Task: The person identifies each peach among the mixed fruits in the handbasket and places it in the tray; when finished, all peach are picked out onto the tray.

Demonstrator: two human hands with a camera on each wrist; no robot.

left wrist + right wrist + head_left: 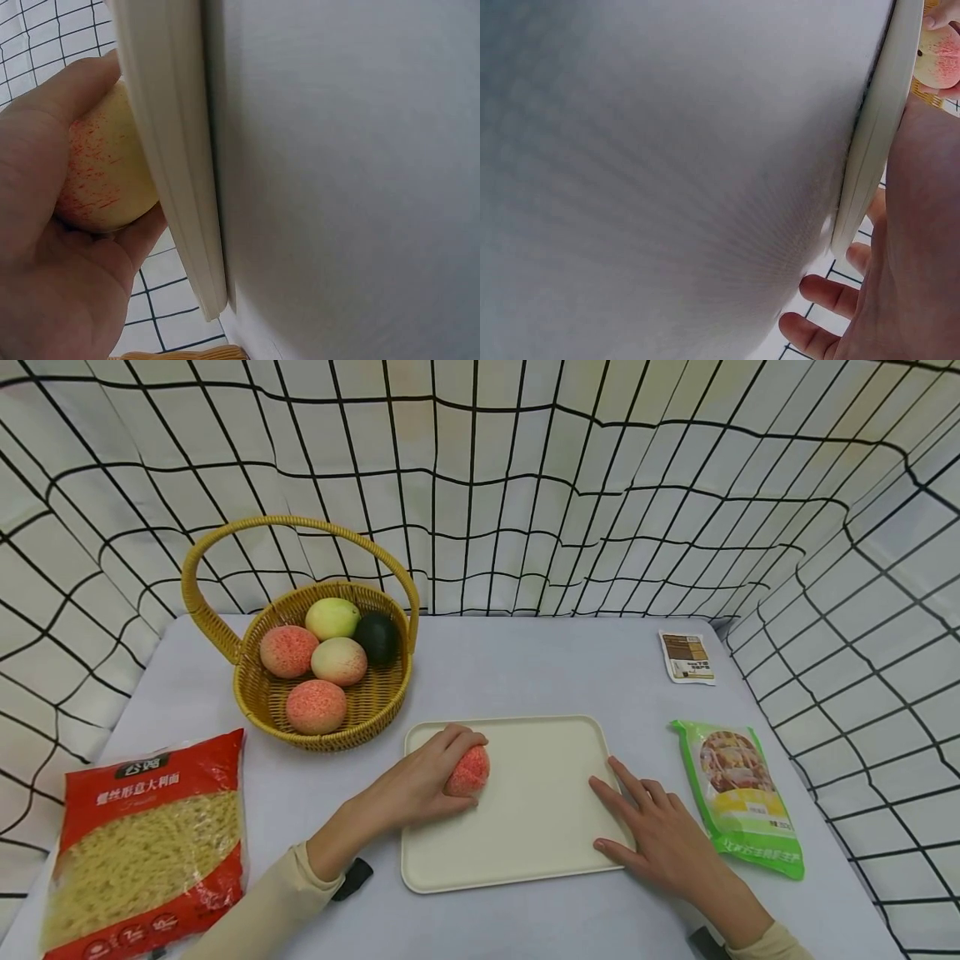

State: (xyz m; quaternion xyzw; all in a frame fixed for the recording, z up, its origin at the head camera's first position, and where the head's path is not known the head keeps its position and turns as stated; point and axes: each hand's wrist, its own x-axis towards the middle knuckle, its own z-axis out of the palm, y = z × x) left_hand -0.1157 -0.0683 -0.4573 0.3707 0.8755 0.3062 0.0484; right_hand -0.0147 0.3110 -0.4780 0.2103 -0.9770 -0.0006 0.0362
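Left grip [423,781] curls round a peach [472,768] over the left part of the tray [540,810]

From where I stand, the peach is just right of the palm, with fingers arched over its far side and the thumb along its near side. It looks almost round, so I make out no long axis, only a crease on the pink face turned towards the middle of the tray. The right grip [660,835] is well apart from it, fingers spread, the tips reaching over the tray's right rim. The left one is plainly nearer, both to the peach and to the yellow basket [322,743], which stands beyond the tray and to its left on the worktop [540,668], other fruit [339,662] inside.

Harder to judge is what lies under the peach. From the left wrist, the tray's edge cuts across one side of it, so whether it touches the tray or hangs just above I cannot tell. In the right wrist view the peach is cut off by the border, and the right grip's fingers show only partly beyond the tray, so any pressing is unclear.
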